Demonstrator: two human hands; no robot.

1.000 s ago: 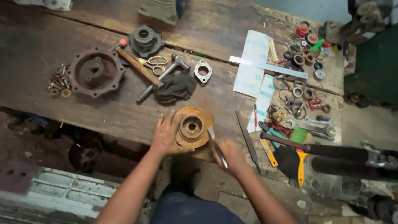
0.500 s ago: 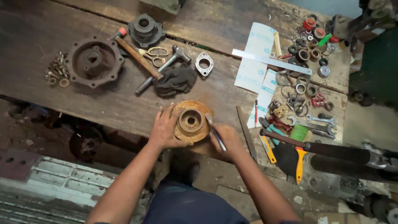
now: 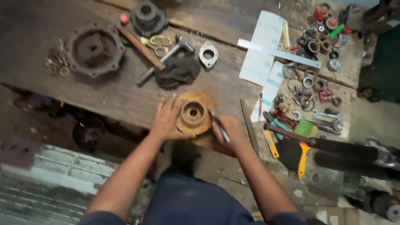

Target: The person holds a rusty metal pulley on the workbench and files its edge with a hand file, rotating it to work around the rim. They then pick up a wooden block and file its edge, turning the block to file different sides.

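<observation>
Dark, worn planks make up the counter (image 3: 104, 96), seen from straight above, with a grimy floor and a pale corrugated sheet below its near edge. At the near edge, about the middle of the view, sits a rusty orange round part (image 3: 192, 113), a flanged disc with a raised hub and a central bore facing up.

At its 9 o'clock side the left hand (image 3: 166, 121) presses against the rim, fingers spread and curled around the edge, seemingly to steady it flat on the wood. At its 3 o'clock side the right hand (image 3: 230, 131) has its fingers closed around a thin dark tool (image 3: 220, 128), whose tip points toward the disc's rim; what kind of tool it is cannot be told.

Toward 11 o'clock lie a dark round housing (image 3: 95, 49) with bolt lugs, a wooden-handled hammer (image 3: 139, 45), a smaller dark casting (image 3: 148, 16) and a dark rag (image 3: 178, 71). Near 12 o'clock rests a small oval metal flange (image 3: 208, 53).

No box or tray shows. Toward 2 o'clock, loose rings, bearings and small fittings (image 3: 316, 46) are heaped on the bare wood beside white paper sheets (image 3: 262, 54) and a long metal ruler (image 3: 279, 53). At 3 o'clock lie spanners (image 3: 329, 118) and a yellow-handled tool (image 3: 302, 160).
</observation>
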